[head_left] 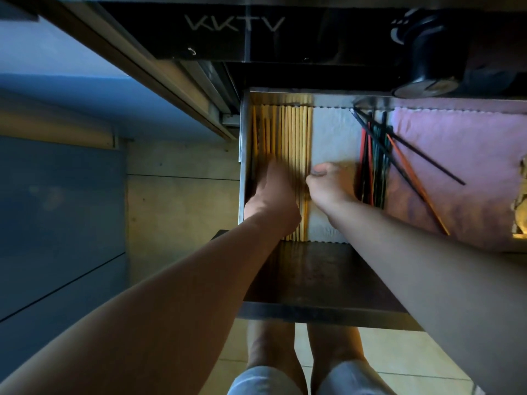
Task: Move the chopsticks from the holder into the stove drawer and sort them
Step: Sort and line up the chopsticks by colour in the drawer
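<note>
Nearest are the person's knees in pale shorts, below the front rim of the open stove drawer. Both bare forearms reach over that rim into the drawer.

The left hand lies flat on the row of wooden chopsticks. Its fingers stretch forward and press on them; it is blurred but looks relaxed, gripping nothing. The sticks run side by side under the palm and on beyond the fingertips to the drawer's back wall.

Just right of it, the right hand rests on the white liner. Its thumb and curled fingers point left at the edge of the wooden row, but I cannot tell whether they pinch a stick.

Just right of this hand lie the dark chopsticks, black, red and green. Most are in a rough bundle, and a few are splayed diagonally onto a pink cloth further right.

Beyond both hands, above the drawer, is the black stove front lettered KKTV, with a dark knob far right of the hands.
</note>
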The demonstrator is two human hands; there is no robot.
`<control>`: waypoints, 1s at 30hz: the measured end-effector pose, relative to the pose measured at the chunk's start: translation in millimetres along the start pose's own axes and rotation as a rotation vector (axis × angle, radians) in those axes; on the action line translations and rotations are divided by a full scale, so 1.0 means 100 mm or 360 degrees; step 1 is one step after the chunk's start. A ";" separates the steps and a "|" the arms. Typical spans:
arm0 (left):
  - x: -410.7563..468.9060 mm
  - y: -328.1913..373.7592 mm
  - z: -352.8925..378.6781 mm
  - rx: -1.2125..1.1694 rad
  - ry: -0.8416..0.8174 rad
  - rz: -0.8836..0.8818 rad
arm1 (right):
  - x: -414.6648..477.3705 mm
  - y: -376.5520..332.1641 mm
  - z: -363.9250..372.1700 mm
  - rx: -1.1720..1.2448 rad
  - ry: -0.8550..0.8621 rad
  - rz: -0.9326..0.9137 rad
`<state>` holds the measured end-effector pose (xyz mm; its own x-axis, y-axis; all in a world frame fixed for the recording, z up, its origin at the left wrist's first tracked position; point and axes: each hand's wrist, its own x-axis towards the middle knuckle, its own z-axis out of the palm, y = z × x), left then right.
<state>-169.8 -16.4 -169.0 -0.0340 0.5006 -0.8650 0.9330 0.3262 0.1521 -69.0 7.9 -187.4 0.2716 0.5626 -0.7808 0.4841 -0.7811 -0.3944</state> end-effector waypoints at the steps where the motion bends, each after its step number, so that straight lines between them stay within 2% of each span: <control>1: 0.00 0.00 0.01 0.0003 -0.0028 -0.0002 | -0.01 0.00 0.00 -0.0002 -0.0031 -0.0005; 11: -0.03 0.03 -0.03 0.0013 -0.0068 -0.0064 | 0.01 0.03 -0.03 -0.0006 -0.0112 0.0000; 16: -0.03 0.07 -0.06 -0.0008 -0.0014 -0.0181 | -0.02 0.05 -0.05 0.0038 -0.0205 0.0054; 21: -0.05 0.08 0.02 0.0210 -0.0021 0.0040 | -0.05 0.07 -0.04 0.0102 -0.0314 0.0088; 25: -0.06 0.05 0.04 0.0262 0.0014 0.0002 | -0.05 0.09 -0.06 0.0097 -0.0310 0.0071; 28: -0.05 0.00 0.08 0.0381 0.0102 0.0234 | -0.08 0.09 -0.03 0.0118 -0.0394 0.0065; 30: -0.03 -0.04 0.12 0.0424 0.0074 0.0261 | -0.10 0.09 -0.04 0.0107 -0.0389 0.0053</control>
<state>-168.7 -28.7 -172.6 0.1138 0.5671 -0.8157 0.9882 0.0200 0.1518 -63.8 -3.7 -181.4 0.0735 0.4605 -0.8846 0.4195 -0.8190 -0.3915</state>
